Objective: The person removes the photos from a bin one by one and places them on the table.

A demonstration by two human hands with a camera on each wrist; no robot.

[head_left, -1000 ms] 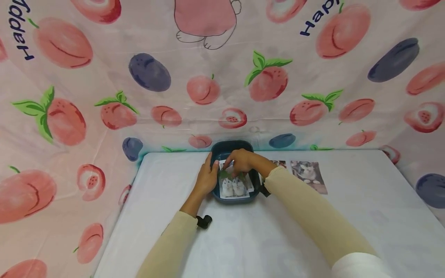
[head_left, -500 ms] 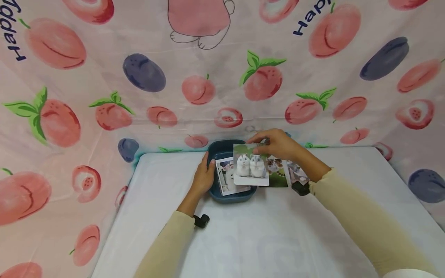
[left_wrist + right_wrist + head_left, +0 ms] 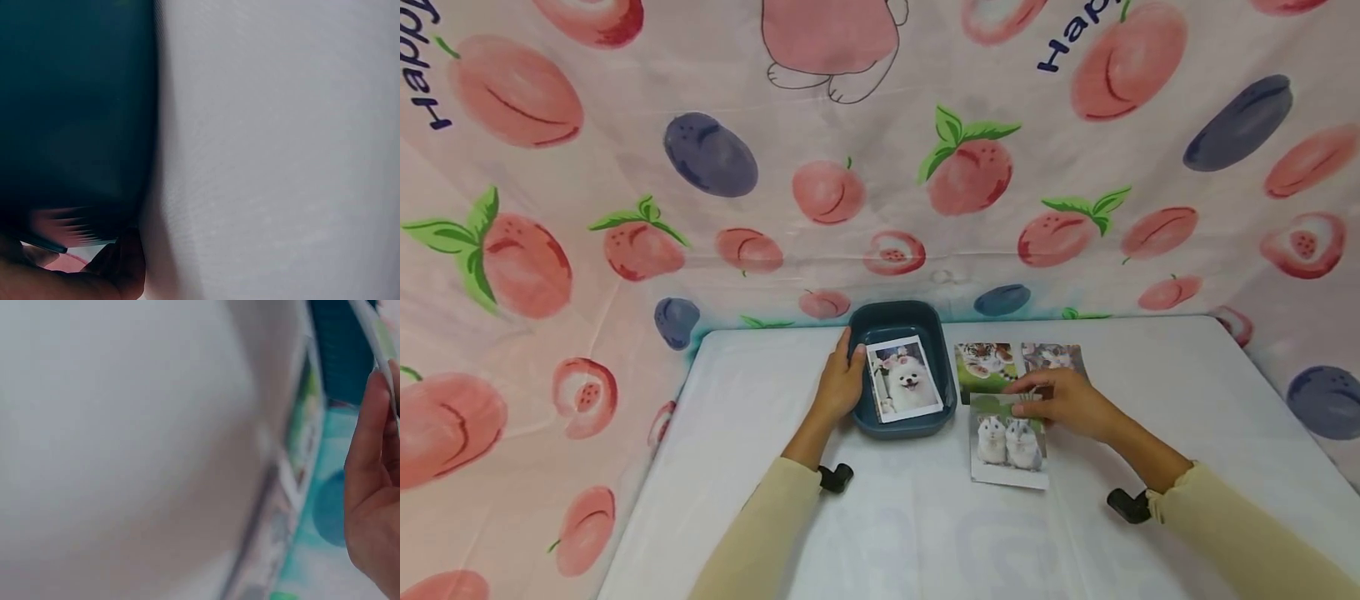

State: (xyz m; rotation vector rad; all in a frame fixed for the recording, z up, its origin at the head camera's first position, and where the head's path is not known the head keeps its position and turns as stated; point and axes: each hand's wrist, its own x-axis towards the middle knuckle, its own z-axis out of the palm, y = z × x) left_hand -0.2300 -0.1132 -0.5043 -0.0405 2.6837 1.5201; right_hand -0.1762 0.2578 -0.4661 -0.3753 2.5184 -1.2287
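Note:
My left hand [image 3: 837, 385] grips the left wall of a dark teal plastic basket [image 3: 950, 390], thumb at the rim and fingers along the outside. The left wrist view shows the basket's side [image 3: 75, 112] close up. Inside lies a photo card of a fluffy white dog [image 3: 910, 383]. To the basket's right, my right hand [image 3: 1078, 404] pinches the top edge of a photo card of two white hamsters [image 3: 1007, 446], just in front of two other cards. The right wrist view has the fingers [image 3: 369, 425] on this card, seen nearly edge-on.
A tiger photo card [image 3: 977, 367] and a grey cat card [image 3: 1048, 357], partly behind the right hand, lie side by side right of the basket. The white table [image 3: 925, 533] ends at a fruit-print cloth [image 3: 955, 275] hanging behind.
My right hand has lifted the hamster card out of the basket and carried it right and nearer to me, uncovering the dog card. The left hand stays on the basket.

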